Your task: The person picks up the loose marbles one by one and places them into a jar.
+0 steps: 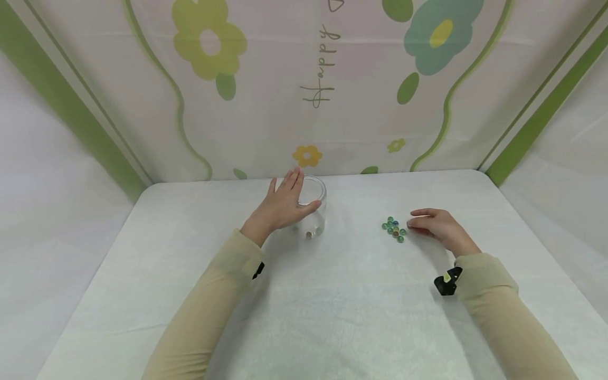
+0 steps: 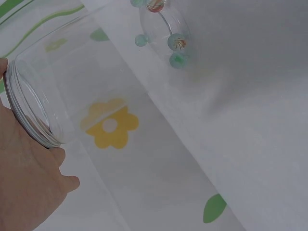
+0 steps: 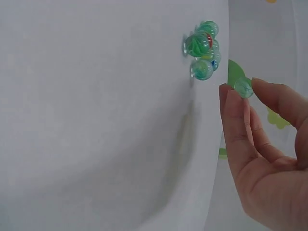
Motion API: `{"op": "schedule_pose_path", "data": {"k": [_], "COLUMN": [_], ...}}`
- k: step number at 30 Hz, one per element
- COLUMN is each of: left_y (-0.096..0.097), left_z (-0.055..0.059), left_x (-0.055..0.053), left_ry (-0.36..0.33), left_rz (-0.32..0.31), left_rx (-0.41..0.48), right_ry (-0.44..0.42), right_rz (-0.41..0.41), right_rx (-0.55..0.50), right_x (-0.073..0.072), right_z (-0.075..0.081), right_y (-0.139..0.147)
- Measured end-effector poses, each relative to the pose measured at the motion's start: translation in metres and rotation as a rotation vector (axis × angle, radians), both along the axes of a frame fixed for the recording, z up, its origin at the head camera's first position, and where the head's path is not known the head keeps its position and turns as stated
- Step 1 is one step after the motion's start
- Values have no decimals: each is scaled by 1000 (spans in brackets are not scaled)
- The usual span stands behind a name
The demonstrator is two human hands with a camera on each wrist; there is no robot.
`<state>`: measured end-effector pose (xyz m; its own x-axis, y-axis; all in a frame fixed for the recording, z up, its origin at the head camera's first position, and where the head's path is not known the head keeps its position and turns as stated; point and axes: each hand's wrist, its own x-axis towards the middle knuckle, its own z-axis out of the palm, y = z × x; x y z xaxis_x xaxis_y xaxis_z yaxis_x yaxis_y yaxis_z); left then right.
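Note:
My left hand [image 1: 283, 205] rests on the left side of a clear glass jar [image 1: 323, 192], its fingers straight and spread by the rim and the thumb across the near side. In the left wrist view the jar's rim [image 2: 30, 108] lies against that hand. Several marbles [image 2: 177, 42] sit at the bottom of the jar. Over to the right, my right hand [image 1: 440, 228] pinches a pale green glass marble [image 3: 243, 87] between thumb and fingertips. Just left of it lies a cluster of green, blue and amber marbles [image 3: 198, 44] on the table.
A white cloth covers the table [image 1: 342, 306], whose far edge meets an upright curtain [image 1: 275, 105] with printed flowers. White hangings [image 1: 565, 142] with green bands stand at both sides. A black wrist device [image 1: 447, 281] shows at the right sleeve.

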<state>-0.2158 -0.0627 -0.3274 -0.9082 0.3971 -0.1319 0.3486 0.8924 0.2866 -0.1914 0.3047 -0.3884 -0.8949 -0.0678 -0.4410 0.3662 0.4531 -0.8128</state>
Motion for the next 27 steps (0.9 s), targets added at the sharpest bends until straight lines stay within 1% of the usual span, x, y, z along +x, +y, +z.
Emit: {"op": "schedule_pose_path", "data": {"k": [7,10,15,21,27], "left_y": [-1,-2,-2,-4,-7], "left_z": [0,1,3,4,3], "left_x": [-1,-1,-1,-2,-3], "left_ry": [3,3,-10,-35,-32], "left_rz": [-17,-25,-35,-56,-68], "left_rx": [-16,-17,-16,7,41], "right_ry": [18,30,54,81,84], "right_rz": [-65,-81,-79,-71,-73], "right_rx": [-90,-123,-156,-214,-288], "right_x": [-8,-12,-16,-20,-23], "right_z": [14,21,34,47,60], "right_y": [-10,-16,-25,-37,-55]}}
